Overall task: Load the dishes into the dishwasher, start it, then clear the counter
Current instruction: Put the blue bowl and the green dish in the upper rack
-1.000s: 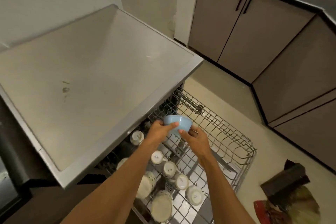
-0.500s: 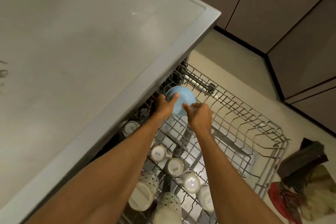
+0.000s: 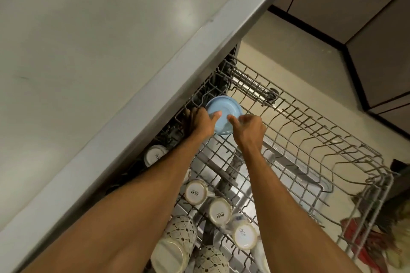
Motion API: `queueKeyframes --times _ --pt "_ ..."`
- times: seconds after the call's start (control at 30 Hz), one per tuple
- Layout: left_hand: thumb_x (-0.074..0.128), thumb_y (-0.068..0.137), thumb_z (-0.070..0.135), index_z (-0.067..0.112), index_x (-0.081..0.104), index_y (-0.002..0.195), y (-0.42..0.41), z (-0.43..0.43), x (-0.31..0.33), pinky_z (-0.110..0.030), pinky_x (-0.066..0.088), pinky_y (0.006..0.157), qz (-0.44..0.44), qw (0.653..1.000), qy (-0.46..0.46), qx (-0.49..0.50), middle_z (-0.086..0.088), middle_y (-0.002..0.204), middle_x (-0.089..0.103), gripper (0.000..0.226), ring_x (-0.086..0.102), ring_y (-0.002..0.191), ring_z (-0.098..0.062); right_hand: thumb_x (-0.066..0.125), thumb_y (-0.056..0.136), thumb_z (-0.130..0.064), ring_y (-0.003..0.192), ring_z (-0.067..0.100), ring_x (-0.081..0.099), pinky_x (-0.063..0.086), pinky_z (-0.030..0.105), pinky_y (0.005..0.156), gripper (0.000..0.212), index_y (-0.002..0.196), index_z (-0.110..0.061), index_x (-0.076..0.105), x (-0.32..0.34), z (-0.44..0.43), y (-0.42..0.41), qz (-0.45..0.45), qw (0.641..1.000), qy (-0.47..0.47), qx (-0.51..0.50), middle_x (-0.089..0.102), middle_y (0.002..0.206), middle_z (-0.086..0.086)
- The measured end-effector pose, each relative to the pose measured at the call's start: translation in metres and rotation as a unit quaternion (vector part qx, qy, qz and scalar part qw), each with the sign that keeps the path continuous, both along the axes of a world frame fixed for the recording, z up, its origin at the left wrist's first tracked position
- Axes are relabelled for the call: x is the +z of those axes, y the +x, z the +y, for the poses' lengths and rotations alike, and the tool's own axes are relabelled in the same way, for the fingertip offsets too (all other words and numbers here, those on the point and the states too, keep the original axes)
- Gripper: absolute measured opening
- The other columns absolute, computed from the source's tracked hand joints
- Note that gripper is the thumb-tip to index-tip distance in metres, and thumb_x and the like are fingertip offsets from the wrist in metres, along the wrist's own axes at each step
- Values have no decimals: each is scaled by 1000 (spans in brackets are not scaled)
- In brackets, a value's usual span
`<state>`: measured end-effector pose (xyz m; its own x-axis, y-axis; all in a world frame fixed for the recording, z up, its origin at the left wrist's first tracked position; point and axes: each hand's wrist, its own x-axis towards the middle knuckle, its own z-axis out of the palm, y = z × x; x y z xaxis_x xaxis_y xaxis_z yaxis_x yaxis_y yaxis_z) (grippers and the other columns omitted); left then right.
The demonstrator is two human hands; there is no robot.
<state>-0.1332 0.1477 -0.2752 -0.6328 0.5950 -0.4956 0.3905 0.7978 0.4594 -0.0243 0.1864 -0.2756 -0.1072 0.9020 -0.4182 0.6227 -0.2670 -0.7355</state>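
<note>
Within the last second the blue bowl (image 3: 224,110) had been tipped bottom-up and carried to the rack's (image 3: 310,139) 11 o'clock corner, just under the counter (image 3: 111,62) edge. Both hands gripped it, fingers curled: the left hand (image 3: 200,124) at its 9 o'clock side, the right hand (image 3: 248,128) at 4 o'clock. Contact with the wires could not be told. Seating looked close. Cups (image 3: 218,210) lay at 6 o'clock.

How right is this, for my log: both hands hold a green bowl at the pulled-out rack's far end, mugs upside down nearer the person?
The head view shows the bowl light blue, not green; left hand and right hand hold it, the rest stands.
</note>
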Motion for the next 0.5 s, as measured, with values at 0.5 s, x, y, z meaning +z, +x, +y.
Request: queueKeyframes --times 0.5 --pt "54 92 51 9 43 139 3 -19 18 -44 38 103 -46 998 25 26 -16 141 44 64 36 131 -33 67 91 -27 90 16 59 42 15 55 47 130 -2 57 3 -13 18 -5 999 -32 36 65 122 15"
